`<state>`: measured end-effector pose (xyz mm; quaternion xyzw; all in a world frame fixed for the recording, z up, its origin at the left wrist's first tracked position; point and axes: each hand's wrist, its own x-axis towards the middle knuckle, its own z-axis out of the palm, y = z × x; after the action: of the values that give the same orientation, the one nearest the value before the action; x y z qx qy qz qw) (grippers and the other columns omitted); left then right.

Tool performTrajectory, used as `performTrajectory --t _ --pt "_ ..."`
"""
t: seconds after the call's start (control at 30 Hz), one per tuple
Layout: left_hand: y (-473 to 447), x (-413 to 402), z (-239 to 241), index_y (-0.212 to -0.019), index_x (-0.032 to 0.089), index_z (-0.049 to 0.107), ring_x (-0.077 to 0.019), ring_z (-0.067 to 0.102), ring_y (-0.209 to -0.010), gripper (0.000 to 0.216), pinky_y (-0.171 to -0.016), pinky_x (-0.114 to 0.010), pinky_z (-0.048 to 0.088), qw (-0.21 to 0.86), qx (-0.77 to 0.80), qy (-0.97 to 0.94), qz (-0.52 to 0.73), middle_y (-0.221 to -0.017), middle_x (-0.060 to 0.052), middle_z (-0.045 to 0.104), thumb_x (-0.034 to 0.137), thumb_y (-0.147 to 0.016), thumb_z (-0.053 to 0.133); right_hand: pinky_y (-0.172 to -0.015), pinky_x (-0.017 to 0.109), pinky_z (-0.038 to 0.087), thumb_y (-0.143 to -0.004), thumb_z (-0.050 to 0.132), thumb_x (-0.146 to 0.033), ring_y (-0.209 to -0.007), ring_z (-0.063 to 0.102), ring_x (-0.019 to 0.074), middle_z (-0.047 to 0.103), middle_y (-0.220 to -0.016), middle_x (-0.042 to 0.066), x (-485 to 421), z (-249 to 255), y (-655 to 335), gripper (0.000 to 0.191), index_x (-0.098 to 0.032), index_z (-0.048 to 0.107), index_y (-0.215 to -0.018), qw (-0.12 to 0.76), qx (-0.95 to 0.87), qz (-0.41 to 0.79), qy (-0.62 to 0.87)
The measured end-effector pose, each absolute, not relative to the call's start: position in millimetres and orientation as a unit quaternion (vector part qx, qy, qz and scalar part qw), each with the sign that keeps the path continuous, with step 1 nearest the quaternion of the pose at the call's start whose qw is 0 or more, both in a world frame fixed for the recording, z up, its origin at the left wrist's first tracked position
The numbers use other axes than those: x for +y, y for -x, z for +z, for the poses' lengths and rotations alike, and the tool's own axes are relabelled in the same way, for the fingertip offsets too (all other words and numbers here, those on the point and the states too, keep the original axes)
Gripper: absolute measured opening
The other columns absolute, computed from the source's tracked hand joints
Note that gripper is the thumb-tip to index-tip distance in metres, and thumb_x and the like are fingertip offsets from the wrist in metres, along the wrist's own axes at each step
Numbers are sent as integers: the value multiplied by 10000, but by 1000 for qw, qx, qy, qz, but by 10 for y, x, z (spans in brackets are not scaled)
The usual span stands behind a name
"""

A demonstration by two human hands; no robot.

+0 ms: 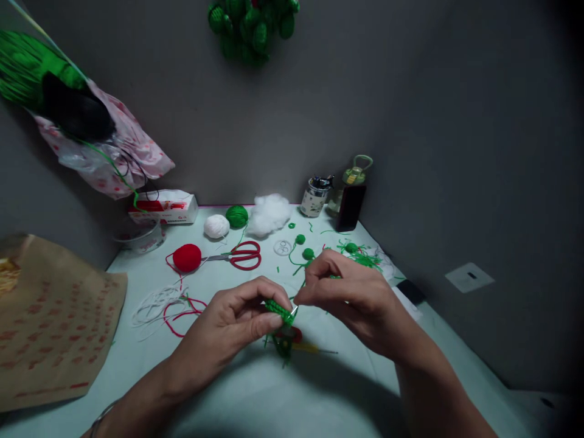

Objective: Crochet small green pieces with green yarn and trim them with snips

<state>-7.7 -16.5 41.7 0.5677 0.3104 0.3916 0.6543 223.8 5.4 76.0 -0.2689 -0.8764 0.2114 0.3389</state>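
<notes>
My left hand pinches a small green crocheted piece between thumb and fingers. Just to its right, my right hand is closed on a thin metal needle, whose shiny tip meets the edge of the piece. Most of the needle is hidden by the fingers, and green yarn shows near them. Below the hands, a crochet hook with a yellow handle lies on the table, partly behind a dark green piece.
Red-handled scissors lie beside a red yarn ball. Farther back are a white yarn ball, a green yarn ball and white stuffing. A phone leans at the back right; a paper bag stands left.
</notes>
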Motion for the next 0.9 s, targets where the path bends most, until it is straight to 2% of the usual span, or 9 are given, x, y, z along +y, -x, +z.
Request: performTrajectory --t 0.33,0.57,0.63,0.77,0.83,0.9 --pt "54 -171 424 -905 240 690 -138 531 -822 50 -750 -232 429 658 329 -553 390 -866 19 596 289 -898 697 -690 230 462 -961 626 -152 -805 575 102 590 -893 17 67 710 -2184 121 -200 730 -1001 355 -856 281 250" --pt "33 -155 395 -905 224 666 -134 543 -789 93 -732 -230 446 653 361 -525 411 -847 21 606 309 -888 699 -697 248 473 -970 602 -137 -821 596 117 616 -927 36 94 664 -2087 128 -194 713 -1000 361 -860 194 305" --pt "31 -140 371 -897 214 656 -127 530 -765 111 -713 -221 440 646 371 -520 417 -827 26 601 315 -885 701 -692 252 483 -975 586 -124 -807 607 120 635 -904 34 83 640 -2047 141 -194 706 -1000 371 -855 202 300" --pt "25 -98 328 -919 199 629 -137 560 -778 155 -733 -236 449 649 376 -506 427 -817 19 634 337 -885 690 -713 254 510 -976 570 -96 -813 630 122 672 -913 40 30 616 -1971 193 -187 676 -1110 386 -844 247 280" --pt "18 -85 318 -930 189 626 -149 576 -794 175 -744 -250 455 646 381 -503 429 -833 5 654 346 -880 686 -713 255 516 -980 551 -83 -818 633 125 680 -939 54 11 610 -1953 254 -175 644 -1197 377 -851 239 276" --pt "7 -81 318 -909 182 624 -143 558 -747 183 -703 -244 447 636 397 -504 429 -794 12 636 340 -857 701 -688 258 514 -976 549 -83 -795 630 131 683 -916 59 5 599 -1944 231 -153 647 -1173 359 -867 204 278"
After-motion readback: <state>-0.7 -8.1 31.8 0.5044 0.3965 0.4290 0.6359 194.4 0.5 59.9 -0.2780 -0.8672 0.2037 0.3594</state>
